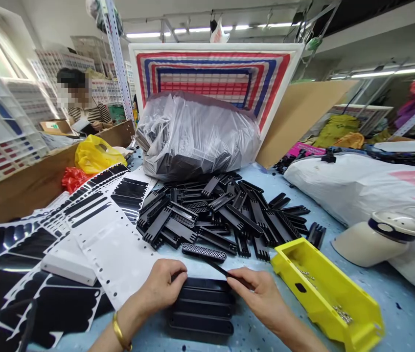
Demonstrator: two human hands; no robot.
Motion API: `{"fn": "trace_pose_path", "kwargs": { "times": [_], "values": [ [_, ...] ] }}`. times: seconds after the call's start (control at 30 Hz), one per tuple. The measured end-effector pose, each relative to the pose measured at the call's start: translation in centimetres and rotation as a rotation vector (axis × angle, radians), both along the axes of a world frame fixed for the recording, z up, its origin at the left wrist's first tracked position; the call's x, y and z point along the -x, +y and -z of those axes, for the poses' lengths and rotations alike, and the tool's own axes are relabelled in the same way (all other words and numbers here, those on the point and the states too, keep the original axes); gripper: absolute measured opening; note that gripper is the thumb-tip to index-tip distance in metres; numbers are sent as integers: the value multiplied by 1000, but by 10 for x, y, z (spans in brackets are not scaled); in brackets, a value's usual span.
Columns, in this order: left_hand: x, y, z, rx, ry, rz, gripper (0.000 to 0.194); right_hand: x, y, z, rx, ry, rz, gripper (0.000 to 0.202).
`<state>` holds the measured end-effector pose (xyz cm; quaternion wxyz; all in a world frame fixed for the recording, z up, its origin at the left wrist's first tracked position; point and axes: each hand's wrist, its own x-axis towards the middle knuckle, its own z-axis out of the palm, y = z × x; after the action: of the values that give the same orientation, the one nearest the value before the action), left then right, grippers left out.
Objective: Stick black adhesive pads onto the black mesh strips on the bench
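Observation:
Several long black plastic pieces with rounded ends lie side by side in front of me. My left hand, a gold bangle at its wrist, is closed with thumb and fingertips at the left end of the farthest piece. My right hand grips a thin, dark, pointed tool that looks like tweezers, slanting to the upper left over that row. Just beyond lies a black piece with a lattice surface. Behind it spreads a heap of slotted black plastic pieces.
A yellow bin with small metal parts stands right, near a cream bottle. Sheets of black stickers and white backing paper cover the left. A filled plastic bag stands behind the heap. Another person sits far left.

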<state>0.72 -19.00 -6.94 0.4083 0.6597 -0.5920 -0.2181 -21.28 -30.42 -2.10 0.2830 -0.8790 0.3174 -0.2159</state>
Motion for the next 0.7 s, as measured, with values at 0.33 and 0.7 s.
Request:
{"fn": "trace_pose_path", "kwargs": {
  "times": [0.33, 0.7],
  "values": [
    [-15, -48, 10, -98, -14, -232, 27, -21, -51, 11, 194, -49, 17, 27],
    [-10, -22, 15, -134, 311, -138, 19, -19, -31, 6, 212, 149, -174, 26]
  ]
}}
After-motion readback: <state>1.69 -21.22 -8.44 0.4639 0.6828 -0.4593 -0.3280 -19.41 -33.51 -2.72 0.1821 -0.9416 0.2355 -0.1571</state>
